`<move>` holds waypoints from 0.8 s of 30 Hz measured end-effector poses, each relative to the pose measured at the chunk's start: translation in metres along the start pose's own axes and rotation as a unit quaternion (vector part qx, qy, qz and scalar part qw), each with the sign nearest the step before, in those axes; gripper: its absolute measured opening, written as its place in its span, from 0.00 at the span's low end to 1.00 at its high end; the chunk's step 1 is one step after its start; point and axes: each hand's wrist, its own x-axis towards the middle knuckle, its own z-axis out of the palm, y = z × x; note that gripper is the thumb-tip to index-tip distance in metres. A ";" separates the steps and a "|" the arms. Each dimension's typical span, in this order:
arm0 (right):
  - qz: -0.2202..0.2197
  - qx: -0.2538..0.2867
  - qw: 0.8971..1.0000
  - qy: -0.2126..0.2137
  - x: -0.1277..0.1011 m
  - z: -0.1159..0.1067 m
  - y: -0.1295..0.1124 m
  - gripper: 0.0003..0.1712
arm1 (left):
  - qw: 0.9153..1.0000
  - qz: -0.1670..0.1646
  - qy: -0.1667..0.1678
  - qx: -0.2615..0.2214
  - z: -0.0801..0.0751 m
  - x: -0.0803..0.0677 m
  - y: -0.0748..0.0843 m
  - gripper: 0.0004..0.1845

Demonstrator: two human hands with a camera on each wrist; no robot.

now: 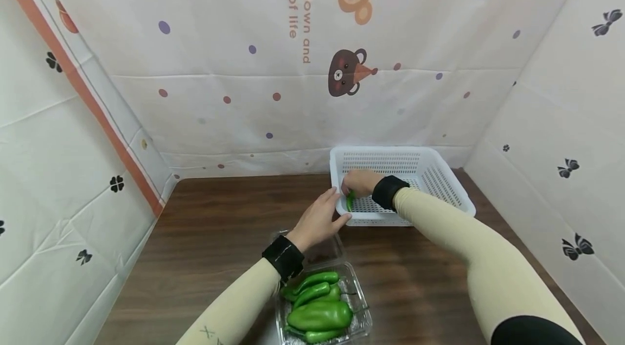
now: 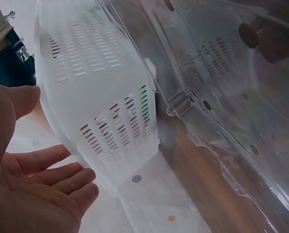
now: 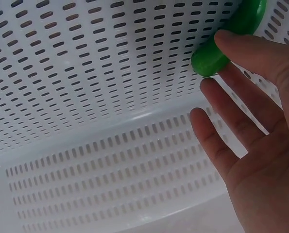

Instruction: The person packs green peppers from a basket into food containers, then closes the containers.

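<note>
Inside the white perforated basket (image 1: 449,187), near its left end, my right hand (image 1: 361,182) pinches a green chili pepper (image 3: 210,58) between thumb and index finger. The other fingers of that hand (image 3: 261,141) spread loosely in the right wrist view, with the pepper close to the basket's holed surface (image 3: 110,58). At the basket's near left corner, my left hand (image 1: 317,223) rests against the rim with its fingers extended. In the left wrist view, the left thumb and fingertips (image 2: 88,174) lie along the rim of the basket (image 2: 91,82).
A clear plastic clamshell box (image 1: 363,310) stands open on the wooden table (image 1: 219,225), below the left wrist. Several long green chilies (image 1: 312,293) and a large green pepper (image 1: 319,316) lie in it. Its raised lid (image 2: 217,121) stands near the basket. Printed cloth (image 1: 219,122) hangs behind.
</note>
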 end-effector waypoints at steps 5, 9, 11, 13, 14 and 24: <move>0.007 0.007 1.000 0.005 0.003 0.005 0.000 0.12 | 1.000 0.006 0.005 0.001 0.000 -0.001 -0.001 0.32; 0.004 0.002 1.000 0.022 0.006 0.009 0.000 0.13 | 1.000 0.006 0.010 0.005 0.000 -0.002 -0.003 0.32; 0.004 0.003 1.000 0.028 0.005 0.009 0.001 0.13 | 1.000 0.005 0.012 0.007 0.000 -0.001 -0.002 0.32; 0.003 0.004 1.000 0.028 0.004 0.008 0.001 0.14 | 1.000 0.004 0.014 0.007 0.000 -0.001 -0.002 0.31; 0.004 0.004 1.000 0.026 0.003 0.008 0.001 0.14 | 1.000 0.004 0.014 0.006 0.000 -0.001 -0.002 0.31; 0.009 0.010 1.000 0.005 -0.007 -0.001 0.002 0.11 | 1.000 0.004 0.016 0.003 0.001 -0.002 -0.001 0.32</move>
